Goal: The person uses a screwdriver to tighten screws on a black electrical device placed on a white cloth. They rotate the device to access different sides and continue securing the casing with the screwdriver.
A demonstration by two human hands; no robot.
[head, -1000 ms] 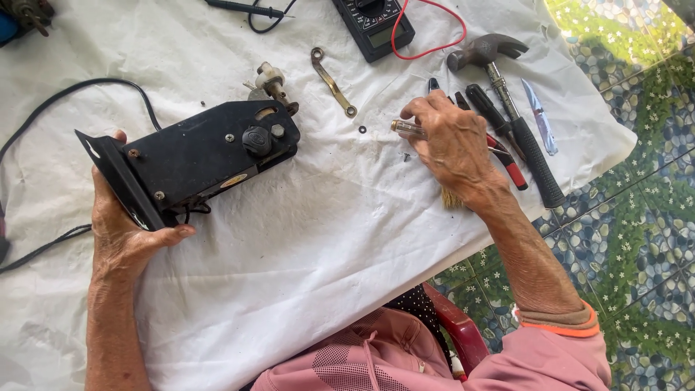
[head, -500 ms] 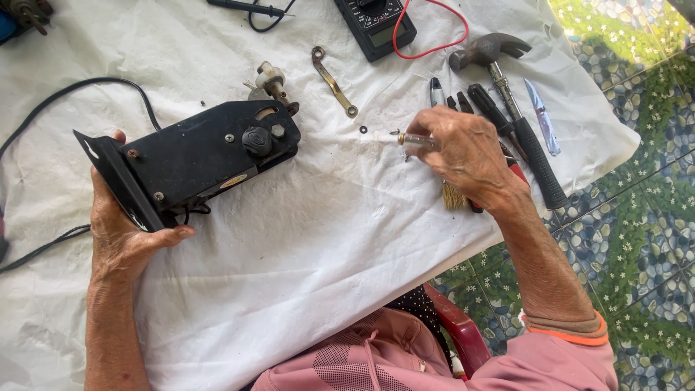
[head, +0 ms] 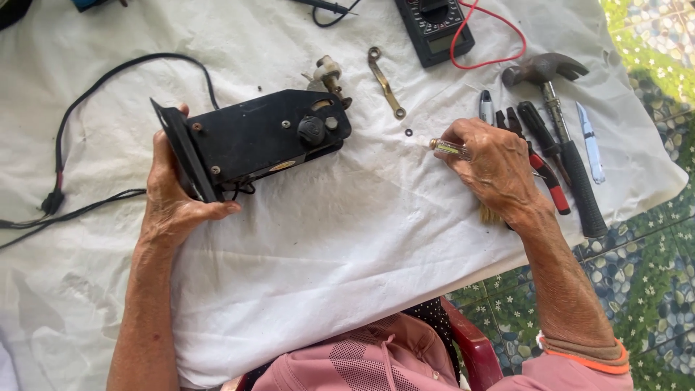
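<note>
Left hand (head: pixel 174 203) grips black housing (head: pixel 264 137) by end plate, steadying it; right hand (head: pixel 496 166) pinches screwdriver (head: pixel 450 148) near worktop's right edge.

A black housing (head: pixel 260 137) is lying on a white cloth (head: pixel 347 232); red-handled pliers (head: pixel 550 181); a green mosaic floor (head: pixel 644 275).

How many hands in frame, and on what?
2. Left hand grips the end of the black device on the white cloth; right hand holds a clear-handled tool beside the hammer.

Right hand (head: pixel 492 166) slightly farther from the tools, screwdriver (head: pixel 450 149) in fingers
</note>
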